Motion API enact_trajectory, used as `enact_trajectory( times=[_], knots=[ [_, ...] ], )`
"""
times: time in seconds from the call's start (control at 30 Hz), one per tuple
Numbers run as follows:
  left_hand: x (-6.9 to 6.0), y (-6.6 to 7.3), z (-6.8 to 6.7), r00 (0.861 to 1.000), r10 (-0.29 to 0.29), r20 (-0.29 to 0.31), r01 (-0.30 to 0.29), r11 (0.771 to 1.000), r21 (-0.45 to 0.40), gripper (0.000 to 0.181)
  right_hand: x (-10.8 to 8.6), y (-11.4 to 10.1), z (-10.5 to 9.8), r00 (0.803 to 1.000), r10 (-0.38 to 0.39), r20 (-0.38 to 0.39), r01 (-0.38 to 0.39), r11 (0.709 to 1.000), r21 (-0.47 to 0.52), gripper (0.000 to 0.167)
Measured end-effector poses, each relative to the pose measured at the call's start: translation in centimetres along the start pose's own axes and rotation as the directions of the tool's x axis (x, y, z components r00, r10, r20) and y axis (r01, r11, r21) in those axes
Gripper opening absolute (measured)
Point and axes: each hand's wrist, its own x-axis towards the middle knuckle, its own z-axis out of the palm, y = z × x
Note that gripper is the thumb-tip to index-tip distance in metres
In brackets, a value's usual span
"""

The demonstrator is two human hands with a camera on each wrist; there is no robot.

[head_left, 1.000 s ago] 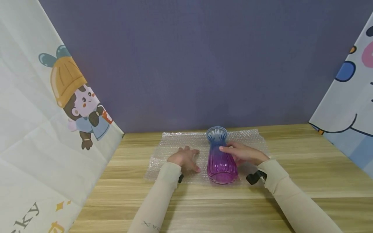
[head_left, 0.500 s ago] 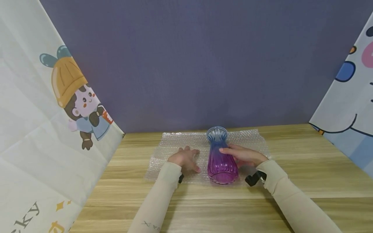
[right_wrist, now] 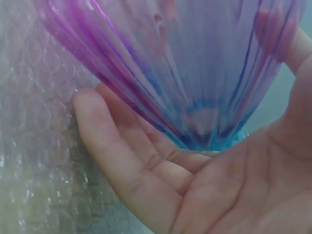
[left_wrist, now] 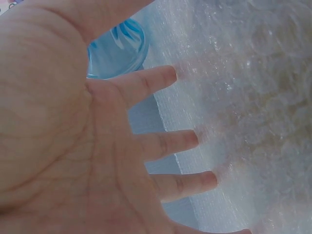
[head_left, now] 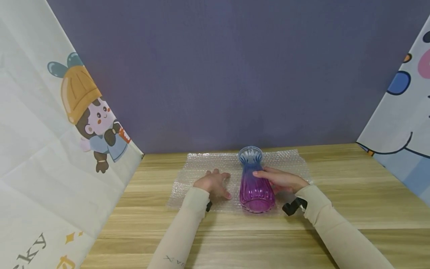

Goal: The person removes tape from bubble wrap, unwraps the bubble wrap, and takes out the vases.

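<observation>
A ribbed glass vase (head_left: 256,190), blue at its flared mouth and purple at its base, lies on a sheet of bubble wrap (head_left: 198,164) with its mouth toward the back wall. My right hand (head_left: 283,179) holds the vase from the right, thumb on top and fingers curled round its side; the right wrist view shows those fingers (right_wrist: 141,161) under the glass. To the left of the vase, my left hand (head_left: 212,184) rests with spread fingers on the bubble wrap, apart from the glass. In the left wrist view its fingertips (left_wrist: 187,138) touch the wrap.
The wooden table (head_left: 228,243) carries the bubble wrap near its back edge. A dark blue-grey wall (head_left: 215,74) rises directly behind. Printed cloth panels stand at the left (head_left: 40,149) and right (head_left: 396,123). A black wrist mount (head_left: 293,206) hangs under the right wrist.
Almost nothing differs. The right hand and wrist have shifted very slightly, while the vase, the bubble wrap and the left hand stay where they were.
</observation>
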Motion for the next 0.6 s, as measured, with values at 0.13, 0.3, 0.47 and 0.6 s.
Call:
enact_trajectory(
  times=[0.13, 0.3, 0.47, 0.6],
  knots=[
    [-0.01, -0.02, -0.01, 1.000, 0.003, 0.000, -0.003, 1.000, 0.005, 0.092, 0.29, 0.17, 0.10, 1.000, -0.005, 0.003, 0.005, 1.000, 0.004, 0.080],
    [0.00, -0.05, -0.04, 1.000, 0.011, 0.003, -0.011, 1.000, 0.011, 0.092, 0.49, 0.29, 0.04, 1.000, -0.019, 0.016, 0.019, 0.999, 0.032, 0.073],
    [0.01, -0.09, -0.08, 1.000, 0.008, 0.006, -0.008, 1.000, 0.011, 0.092, 0.64, 0.42, -0.11, 0.999, -0.024, 0.022, 0.023, 0.999, 0.047, 0.072],
    [0.06, -0.08, -0.07, 1.000, 0.004, 0.008, -0.004, 1.000, 0.008, 0.092, 0.69, 0.50, -0.12, 0.999, -0.026, 0.020, 0.025, 0.998, 0.055, 0.072]
  ],
)
